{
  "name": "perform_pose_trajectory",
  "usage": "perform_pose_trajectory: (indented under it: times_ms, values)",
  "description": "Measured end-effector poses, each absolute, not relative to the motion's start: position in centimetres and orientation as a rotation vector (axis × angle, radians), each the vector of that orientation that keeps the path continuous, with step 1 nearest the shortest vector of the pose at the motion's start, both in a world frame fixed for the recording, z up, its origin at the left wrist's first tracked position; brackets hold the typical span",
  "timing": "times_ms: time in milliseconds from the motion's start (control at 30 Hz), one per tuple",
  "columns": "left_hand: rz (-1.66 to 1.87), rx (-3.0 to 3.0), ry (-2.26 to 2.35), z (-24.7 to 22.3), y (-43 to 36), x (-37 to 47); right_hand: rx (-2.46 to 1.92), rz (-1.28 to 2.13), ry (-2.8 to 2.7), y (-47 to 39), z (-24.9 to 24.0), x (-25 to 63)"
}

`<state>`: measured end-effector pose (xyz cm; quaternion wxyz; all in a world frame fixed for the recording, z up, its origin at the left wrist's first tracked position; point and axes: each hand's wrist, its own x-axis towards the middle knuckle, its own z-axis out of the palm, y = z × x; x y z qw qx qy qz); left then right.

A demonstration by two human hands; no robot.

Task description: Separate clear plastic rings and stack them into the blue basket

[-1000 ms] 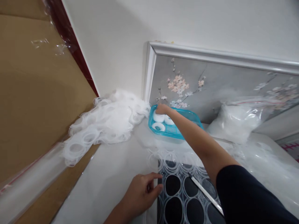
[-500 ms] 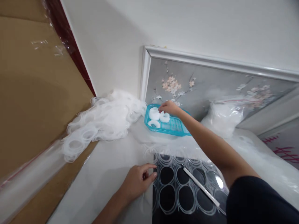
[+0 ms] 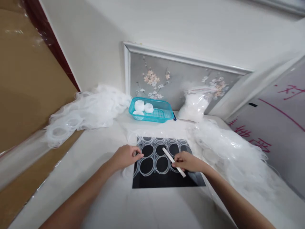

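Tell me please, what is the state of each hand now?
Left hand: open, loosely curled, nothing visible in it.
Right hand: fingers closed on the white stick.

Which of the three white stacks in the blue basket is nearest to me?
The front-left stack; the other two sit farther back in the basket.

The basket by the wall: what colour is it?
The basket is translucent turquoise blue, clearest in the head view.

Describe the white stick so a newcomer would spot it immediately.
On the white table, find the black sheet patterned with pale rings. Over its right half, the white stick slants between the fingers of the right hand. It is straight and narrow, unlike the round outlines around it.
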<state>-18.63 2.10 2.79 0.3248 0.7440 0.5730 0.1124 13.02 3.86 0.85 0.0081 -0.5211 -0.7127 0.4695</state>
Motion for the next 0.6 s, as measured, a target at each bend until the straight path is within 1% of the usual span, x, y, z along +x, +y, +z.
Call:
perform_pose_trajectory:
  times_ms: [67, 167, 233, 333, 400, 467, 533, 600]
  values:
    - [0.069, 2.053, 1.527, 4.3, 1.6, -18.5, -1.544, 1.462, -2.075, 3.4, 0.4, 13.7]
    - [-0.110, 2.121, 1.604, 6.6, 0.9, -19.1, -1.481, 1.168, -1.975, 2.1, 0.6, 15.5]
    - [-0.226, 2.093, 1.586, 7.5, 0.5, -19.8, -1.490, 0.987, -2.059, 0.7, 0.9, 17.0]
    - [-0.398, 2.022, 1.450, 7.5, -0.2, -20.5, -1.589, 0.816, -2.221, -1.3, 1.2, 19.0]
    - [-0.437, 1.984, 1.388, 7.3, -0.4, -20.7, -1.621, 0.761, -2.289, -2.2, 1.3, 19.6]
    - [-0.424, 1.964, 1.341, 7.6, -0.4, -20.8, -1.599, 0.786, -2.330, -2.5, 1.4, 19.9]
    - [-0.373, 1.956, 1.292, 8.8, -0.1, -21.2, -1.573, 0.802, -2.309, -2.5, 2.0, 20.1]
    - [-0.290, 1.950, 1.254, 10.6, 0.1, -21.7, -1.570, 0.743, -2.220, -2.2, 3.0, 20.6]
